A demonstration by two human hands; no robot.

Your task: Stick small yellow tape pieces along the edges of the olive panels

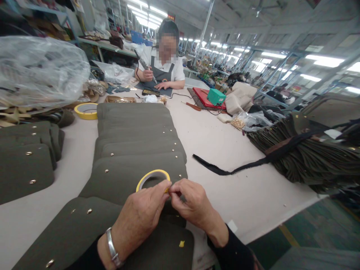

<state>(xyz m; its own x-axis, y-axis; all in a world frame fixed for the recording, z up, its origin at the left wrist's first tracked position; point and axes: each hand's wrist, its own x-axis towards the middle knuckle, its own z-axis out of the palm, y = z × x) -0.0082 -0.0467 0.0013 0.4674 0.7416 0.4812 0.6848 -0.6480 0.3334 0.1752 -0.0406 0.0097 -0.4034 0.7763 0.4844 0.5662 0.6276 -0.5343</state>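
My left hand (142, 210), with a silver bracelet at the wrist, is closed on a roll of yellow tape (153, 173). The fingertips of my right hand (192, 202) are pinched together at the near right edge of the roll, touching or almost touching my left fingers. Whatever they pinch, perhaps the tape's end, is too small to make out. Under both hands lie overlapping dark olive fabric panels (135, 170) with gold-coloured metal studs. A small yellow scrap of tape (182, 243) sits on the nearest panel.
A second yellow tape roll (86, 111) lies behind the panels. More studded panels (22, 165) are at left; a strapped stack of olive pieces (289, 150) stands right, its black strip (213, 168) trailing over the table. Across the table, a co-worker (163, 63) holds a pen-like tool.
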